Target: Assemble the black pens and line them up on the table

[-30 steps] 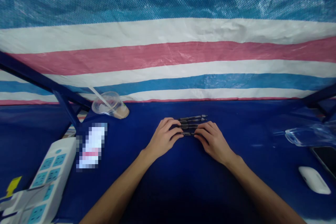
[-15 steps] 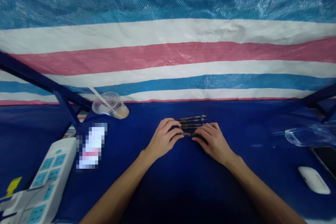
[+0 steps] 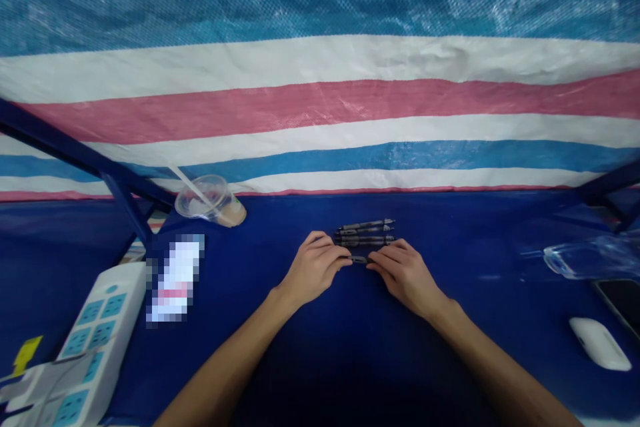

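Dark blue table (image 3: pixel 465 347) fills the lower part of my remote feed, and I count two bare hands over it. I take the short pen (image 3: pixel 359 259) between them as my clock's centre. The left hand (image 3: pixel 315 267) has its fingertips pinched narrow on the pen's nine o'clock end; the right hand (image 3: pixel 406 273) is pinched likewise at three.

At twelve o'clock, just beyond that pen, lies one bundle of dark pens (image 3: pixel 367 240) — at least three, though they overlap too closely for me to count exactly.

Around nine, I see one pixelated bright rectangle (image 3: pixel 175 280); between nine and ten, one clear plastic cup (image 3: pixel 233 213) with one straw (image 3: pixel 193 187) and some brown drink. Between eight and nine sits one white power strip (image 3: pixel 125 293) with blue sockets.

Toward three I find one clear plastic bottle (image 3: pixel 580 260), then one black phone (image 3: pixel 623 300) cut by the edge of my view, and near half past three one rounded white object (image 3: pixel 600 343) — mouse or earbud case, I can't tell.

Behind everything, at twelve, hangs one striped woven tarpaulin (image 3: pixel 320 100) in blue, white and red.
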{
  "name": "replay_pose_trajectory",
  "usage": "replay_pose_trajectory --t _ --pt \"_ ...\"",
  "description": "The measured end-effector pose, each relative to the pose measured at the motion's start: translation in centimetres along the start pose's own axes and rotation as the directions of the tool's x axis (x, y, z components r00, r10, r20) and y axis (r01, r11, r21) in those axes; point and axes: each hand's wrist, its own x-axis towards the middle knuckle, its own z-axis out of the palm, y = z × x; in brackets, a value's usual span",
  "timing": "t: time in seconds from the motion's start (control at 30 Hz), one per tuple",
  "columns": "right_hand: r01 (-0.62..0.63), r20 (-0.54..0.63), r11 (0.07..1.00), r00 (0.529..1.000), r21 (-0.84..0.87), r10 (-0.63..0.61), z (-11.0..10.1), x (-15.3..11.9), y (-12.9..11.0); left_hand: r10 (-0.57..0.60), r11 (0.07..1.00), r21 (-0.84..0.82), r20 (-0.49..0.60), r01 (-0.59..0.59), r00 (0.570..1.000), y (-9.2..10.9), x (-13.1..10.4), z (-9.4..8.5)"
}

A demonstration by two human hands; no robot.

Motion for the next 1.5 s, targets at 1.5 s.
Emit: replay_pose_trajectory --t 1.5 --pt "0.017 0.008 1.0 1.0 0.014 -0.017 -0.45 0.25 0.1 0.0 0.998 -0.058 0.042 0.002 0.999 -0.15 -0.06 -0.3"
